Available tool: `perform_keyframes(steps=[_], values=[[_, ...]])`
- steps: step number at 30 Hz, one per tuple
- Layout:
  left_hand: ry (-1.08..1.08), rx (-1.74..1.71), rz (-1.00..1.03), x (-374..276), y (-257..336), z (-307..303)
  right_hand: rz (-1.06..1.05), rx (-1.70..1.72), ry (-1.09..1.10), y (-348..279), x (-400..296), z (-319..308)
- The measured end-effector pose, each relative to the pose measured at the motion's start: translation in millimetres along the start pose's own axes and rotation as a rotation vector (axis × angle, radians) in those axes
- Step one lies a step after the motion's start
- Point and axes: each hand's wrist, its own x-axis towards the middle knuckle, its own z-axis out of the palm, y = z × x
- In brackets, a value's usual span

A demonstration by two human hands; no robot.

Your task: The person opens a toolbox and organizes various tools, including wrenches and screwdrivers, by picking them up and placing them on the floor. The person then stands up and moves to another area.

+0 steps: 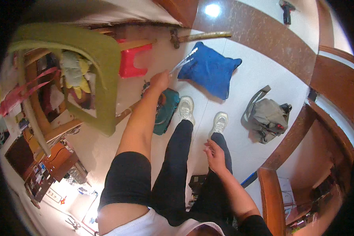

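Observation:
My left hand [160, 80] reaches forward over the floor, its fingers closed round one end of a thin, shiny metal tool [182, 62] with two long arms. The tool's far end lies over the left corner of a blue cloth [211, 69] on the floor; whether they touch I cannot tell. Below my left forearm is a dark green case [168, 109], partly hidden by that arm. My right hand [215, 156] hangs above my right leg with its fingers loosely bent and apart, and nothing shows in it.
A grey-green bag with a strap [268, 118] rests on the floor at the right. A green plastic chair [106, 88] stands at the left, near a red plastic stool [125, 63]. A hammer [205, 36] lies beyond the cloth, and a cordless drill [286, 13] lies at the far right.

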Motion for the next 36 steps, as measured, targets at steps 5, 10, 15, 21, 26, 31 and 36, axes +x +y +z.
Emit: perform_keyframes(steps=[5,10,15,21,26,31,36], values=[[-0.035,0.006,0.019,63.3,-4.7,31.3,0.044,0.073,-0.015,19.9,41.7,33.3],[-0.11,0.028,-0.025,117.4,-11.7,50.0,0.231,0.221,-0.032,24.0,45.2,33.9],[-0.041,0.06,-0.019,172.2,-35.9,79.3,0.327,0.43,-0.042,0.3,49.7,22.1],[0.0,0.114,-0.149,190.2,-12.8,65.6,0.361,0.494,-0.091,-19.1,52.2,18.2],[0.526,-0.137,0.243,155.8,27.9,70.3,0.293,0.556,-0.064,6.2,54.0,39.1],[0.469,-0.26,0.667,76.8,145.2,44.7,0.259,0.648,0.028,31.1,56.3,63.2],[0.309,0.065,0.733,105.4,197.4,35.4,0.262,0.495,-0.02,46.4,55.2,69.1]])
